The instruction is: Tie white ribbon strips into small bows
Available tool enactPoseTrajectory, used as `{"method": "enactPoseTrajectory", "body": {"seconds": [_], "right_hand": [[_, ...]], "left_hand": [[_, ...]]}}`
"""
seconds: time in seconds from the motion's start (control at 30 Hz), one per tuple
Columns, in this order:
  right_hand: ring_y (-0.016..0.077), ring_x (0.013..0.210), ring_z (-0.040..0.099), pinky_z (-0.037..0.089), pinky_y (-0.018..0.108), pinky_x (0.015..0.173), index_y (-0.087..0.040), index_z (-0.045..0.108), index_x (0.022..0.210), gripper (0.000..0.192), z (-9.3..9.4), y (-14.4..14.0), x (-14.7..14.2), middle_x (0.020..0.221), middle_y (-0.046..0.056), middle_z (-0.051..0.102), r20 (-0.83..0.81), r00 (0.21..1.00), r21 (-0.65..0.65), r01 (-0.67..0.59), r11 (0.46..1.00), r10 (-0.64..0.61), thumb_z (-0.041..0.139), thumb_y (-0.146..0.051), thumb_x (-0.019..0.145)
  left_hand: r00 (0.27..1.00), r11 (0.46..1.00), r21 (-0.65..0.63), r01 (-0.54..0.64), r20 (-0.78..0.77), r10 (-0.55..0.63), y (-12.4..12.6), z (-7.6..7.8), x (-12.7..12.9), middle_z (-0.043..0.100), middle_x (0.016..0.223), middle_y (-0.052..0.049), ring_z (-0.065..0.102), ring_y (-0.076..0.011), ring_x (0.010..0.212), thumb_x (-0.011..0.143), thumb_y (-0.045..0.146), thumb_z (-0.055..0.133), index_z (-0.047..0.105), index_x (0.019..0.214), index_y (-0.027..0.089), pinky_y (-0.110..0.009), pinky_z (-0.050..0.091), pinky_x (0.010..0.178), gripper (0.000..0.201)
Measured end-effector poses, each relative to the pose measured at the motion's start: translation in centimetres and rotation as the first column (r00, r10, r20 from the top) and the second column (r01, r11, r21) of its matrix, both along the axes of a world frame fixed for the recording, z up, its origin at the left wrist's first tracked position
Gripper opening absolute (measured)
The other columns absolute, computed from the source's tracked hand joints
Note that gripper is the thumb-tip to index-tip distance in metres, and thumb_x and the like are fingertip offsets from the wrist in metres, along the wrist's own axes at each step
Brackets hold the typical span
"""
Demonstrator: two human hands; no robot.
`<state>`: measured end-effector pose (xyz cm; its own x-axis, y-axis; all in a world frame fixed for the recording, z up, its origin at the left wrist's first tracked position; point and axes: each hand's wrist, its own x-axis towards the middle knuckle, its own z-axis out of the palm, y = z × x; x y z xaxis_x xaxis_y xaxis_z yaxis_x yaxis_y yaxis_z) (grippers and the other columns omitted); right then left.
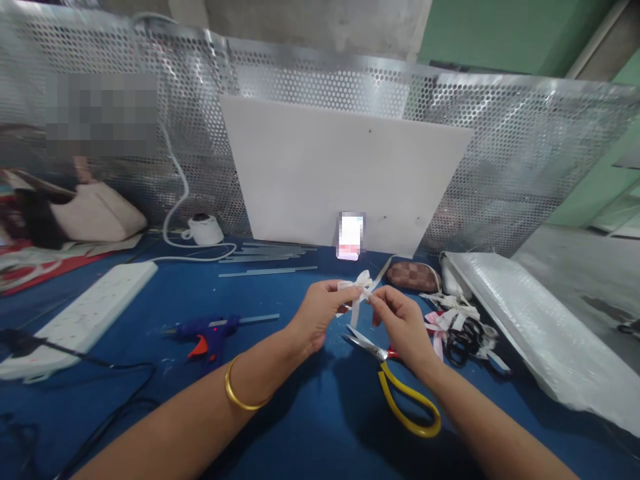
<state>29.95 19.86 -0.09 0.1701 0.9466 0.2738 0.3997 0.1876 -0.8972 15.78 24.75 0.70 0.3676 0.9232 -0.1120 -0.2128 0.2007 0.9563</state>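
**Ribbon bow pinched between two hands**

Ribbon bow (361,283): one, small and white, looped, tail dangling, raised above blue tabletop (280,427). Left hand (320,313) and right hand (400,320) both narrowed to fingertip pinches on it. Below: one pair yellow-handled scissors (400,387). Left: one blue glue gun (205,331). Right: small heap of finished bows (453,310).

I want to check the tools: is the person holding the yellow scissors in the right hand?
No, the yellow scissors lie on the blue table; both hands pinch a white ribbon bow.
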Motion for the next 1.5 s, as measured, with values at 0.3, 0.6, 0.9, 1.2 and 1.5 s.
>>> {"method": "enactPoseTrajectory", "body": {"seconds": [0.3,0.6,0.9,1.2,1.5], "right_hand": [[0.0127,0.056,0.054,0.043,0.027,0.062,-0.013,0.062,0.066,0.039,-0.4,-0.6,-1.4,0.061,0.003,0.059,-0.465,0.875,-0.269,-0.283,0.921,0.134,0.06,-0.051,0.074],[0.0117,0.057,0.045,0.038,0.023,0.055,-0.017,0.051,0.058,0.034,-0.4,-0.8,-2.1,0.057,0.0,0.049,-0.186,0.976,-0.052,-0.124,0.991,0.112,0.048,-0.038,0.085],[0.0116,0.056,0.037,0.03,0.025,0.055,-0.02,0.041,0.066,0.021,-1.1,-0.8,-1.2,0.061,-0.002,0.043,0.38,0.917,0.216,-0.213,0.953,0.119,0.039,-0.019,0.087],[0.0155,0.066,0.041,0.031,0.028,0.06,-0.02,0.039,0.076,0.013,-1.4,-0.7,-0.6,0.071,0.003,0.047,0.669,0.741,0.341,-0.373,0.863,0.056,0.036,-0.01,0.085],[0.0163,0.068,0.041,0.033,0.029,0.061,-0.02,0.038,0.074,0.014,-1.1,-0.7,-0.1,0.072,0.004,0.046,0.718,0.693,0.327,-0.42,0.847,0.067,0.035,-0.011,0.086]], "left_hand": [[0.987,0.991,-0.063,-0.121,0.094,0.127,-0.2,0.1,0.3,0.057,0.056,0.0,0.044,-0.0083,0.05,0.056,0.031,0.077,0.066,0.061,0.013,-0.022,0.034,0.049,0.022],[0.999,1.0,0.01,0.008,0.05,-0.009,-1.0,-0.5,0.7,0.045,0.052,0.003,0.037,-0.0071,0.052,0.065,0.035,0.072,0.06,0.057,0.012,-0.022,0.029,0.051,0.027],[0.99,0.995,-0.099,0.014,0.141,0.0,-1.0,0.0,0.5,0.053,0.056,0.0,0.043,-0.008,0.054,0.057,0.03,0.076,0.063,0.058,0.011,-0.022,0.033,0.055,0.024],[0.964,0.953,-0.29,0.09,0.264,-0.01,-1.7,-0.3,0.8,0.053,0.057,0.001,0.044,-0.006,0.052,0.057,0.021,0.074,0.063,0.061,0.01,-0.02,0.034,0.054,0.016],[0.943,0.898,-0.434,0.076,0.325,0.077,-2.0,-0.2,0.9,0.056,0.056,0.001,0.047,-0.0042,0.051,0.061,0.012,0.071,0.063,0.061,0.01,-0.017,0.038,0.053,0.008]]}}
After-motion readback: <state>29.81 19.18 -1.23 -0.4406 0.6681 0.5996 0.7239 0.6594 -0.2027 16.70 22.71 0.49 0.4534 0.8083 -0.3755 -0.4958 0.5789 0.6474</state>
